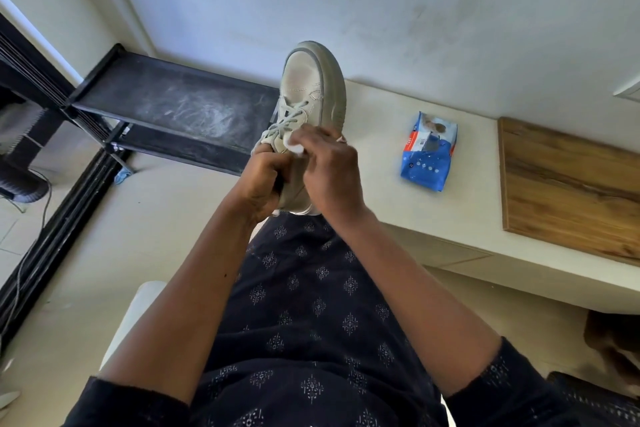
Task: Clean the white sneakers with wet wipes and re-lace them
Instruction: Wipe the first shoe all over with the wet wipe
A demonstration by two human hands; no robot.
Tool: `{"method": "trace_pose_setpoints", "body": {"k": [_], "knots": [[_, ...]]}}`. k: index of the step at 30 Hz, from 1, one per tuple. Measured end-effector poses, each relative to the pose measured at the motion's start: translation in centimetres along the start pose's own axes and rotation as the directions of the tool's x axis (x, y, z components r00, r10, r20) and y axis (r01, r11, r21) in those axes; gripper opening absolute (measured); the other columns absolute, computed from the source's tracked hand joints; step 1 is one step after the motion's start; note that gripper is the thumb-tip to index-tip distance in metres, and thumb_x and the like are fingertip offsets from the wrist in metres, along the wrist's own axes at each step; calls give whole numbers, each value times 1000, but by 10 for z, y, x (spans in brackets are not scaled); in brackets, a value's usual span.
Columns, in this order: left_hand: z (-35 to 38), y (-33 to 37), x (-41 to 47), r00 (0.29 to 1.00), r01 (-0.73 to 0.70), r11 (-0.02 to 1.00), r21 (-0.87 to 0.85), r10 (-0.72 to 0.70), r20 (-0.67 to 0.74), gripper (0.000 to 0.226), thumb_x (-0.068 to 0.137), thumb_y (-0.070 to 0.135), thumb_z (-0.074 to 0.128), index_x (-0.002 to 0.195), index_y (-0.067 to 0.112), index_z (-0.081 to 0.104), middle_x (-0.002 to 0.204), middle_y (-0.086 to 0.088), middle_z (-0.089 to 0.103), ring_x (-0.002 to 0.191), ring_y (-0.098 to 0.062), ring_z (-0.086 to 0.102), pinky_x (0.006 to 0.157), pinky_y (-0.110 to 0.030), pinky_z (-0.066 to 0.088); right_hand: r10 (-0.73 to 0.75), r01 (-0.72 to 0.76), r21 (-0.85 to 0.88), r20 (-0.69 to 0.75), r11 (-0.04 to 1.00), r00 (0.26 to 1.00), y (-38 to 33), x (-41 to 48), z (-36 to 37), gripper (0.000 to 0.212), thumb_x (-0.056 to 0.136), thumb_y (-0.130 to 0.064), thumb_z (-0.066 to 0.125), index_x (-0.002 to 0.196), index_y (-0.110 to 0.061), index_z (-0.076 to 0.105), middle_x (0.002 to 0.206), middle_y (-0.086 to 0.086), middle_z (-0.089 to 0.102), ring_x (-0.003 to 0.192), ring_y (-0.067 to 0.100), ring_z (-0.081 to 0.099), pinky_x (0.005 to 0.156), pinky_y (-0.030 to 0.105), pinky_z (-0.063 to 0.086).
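The sneaker (313, 90) is gripped at its heel end by the left hand (263, 180), above the lap. A wipe (293, 146) is pinched in the right hand (329, 170) and pressed beside the laces (289, 118), which are threaded. Wiping is judged under way, with re-lacing not begun. Beyond, the pack (429, 152) lies on the bench (467, 218).

Legible txt: none. Blue wipes pack (429, 152) on pale ledge (467, 215) carries print: red-orange band w/ white lettering along its left edge, pale sticker w/ dark block approx. mid-pack, row of white dots below. All too small and blurred to read.
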State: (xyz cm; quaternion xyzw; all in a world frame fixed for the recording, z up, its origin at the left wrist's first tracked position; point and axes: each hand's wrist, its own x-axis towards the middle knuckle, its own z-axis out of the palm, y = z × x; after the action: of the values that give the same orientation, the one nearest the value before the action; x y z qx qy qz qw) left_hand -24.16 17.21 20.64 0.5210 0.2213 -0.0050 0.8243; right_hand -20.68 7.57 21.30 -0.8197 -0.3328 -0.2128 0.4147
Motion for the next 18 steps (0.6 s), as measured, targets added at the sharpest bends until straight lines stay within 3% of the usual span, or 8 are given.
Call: {"method": "trace_pose_setpoints", "body": {"k": [2, 6, 9, 13, 15, 18], "knots": [[-2, 1, -1, 1000, 21, 1000, 20, -21, 13, 34, 50, -3, 40, 82, -2, 53, 68, -10, 49, 59, -17, 49, 50, -25, 38, -48, 48, 30, -10, 998, 999, -4, -9, 1, 33, 67, 17, 45, 83, 1, 70, 86, 10, 71, 83, 31, 65, 74, 25, 45], [4, 3, -6, 998, 0, 998, -63, 3, 56, 31, 50, -4, 35, 75, 3, 52, 63, -8, 45, 57, -15, 45, 51, -22, 36, -142, 142, -16, 11, 990, 990, 0, 3, 1, 31, 74, 5, 43, 88, 3, 71, 89, 11, 70, 84, 30, 65, 74, 32, 48], [10, 0, -8, 1000, 9, 999, -52, -8, 6, 19, 46, -5, 35, 60, 7, 36, 46, 1, 33, 41, -8, 31, 43, -19, 24, -176, 181, -114, 46, 977, 983, 9, 26, -4, 29, 73, 3, 38, 75, 2, 67, 74, 11, 66, 73, 30, 62, 64, 29, 42], [13, -4, -9, 999, 23, 999, -46, -25, -31, 25, 45, -5, 36, 63, 11, 31, 42, 6, 32, 37, -6, 30, 40, -16, 24, -227, 240, -230, 80, 943, 971, 22, 45, -10, 24, 67, 9, 35, 61, 1, 57, 60, 12, 57, 63, 29, 60, 48, 27, 42], [12, -4, -8, 999, 22, 999, -40, -24, -39, 26, 44, -5, 36, 64, 11, 33, 45, 4, 33, 41, -8, 30, 44, -19, 24, -201, 213, -241, 73, 947, 977, 21, 43, -6, 22, 66, 9, 37, 60, -1, 56, 58, 10, 56, 61, 28, 58, 48, 27, 39], [8, -1, -8, 999, 11, 990, -143, -6, 33, 23, 43, -4, 36, 57, 11, 46, 50, -1, 38, 48, -13, 35, 49, -21, 32, -94, 98, -108, 38, 989, 995, 17, 34, -1, 27, 68, -1, 33, 65, -1, 59, 60, 8, 61, 63, 27, 59, 53, 28, 43]]}}
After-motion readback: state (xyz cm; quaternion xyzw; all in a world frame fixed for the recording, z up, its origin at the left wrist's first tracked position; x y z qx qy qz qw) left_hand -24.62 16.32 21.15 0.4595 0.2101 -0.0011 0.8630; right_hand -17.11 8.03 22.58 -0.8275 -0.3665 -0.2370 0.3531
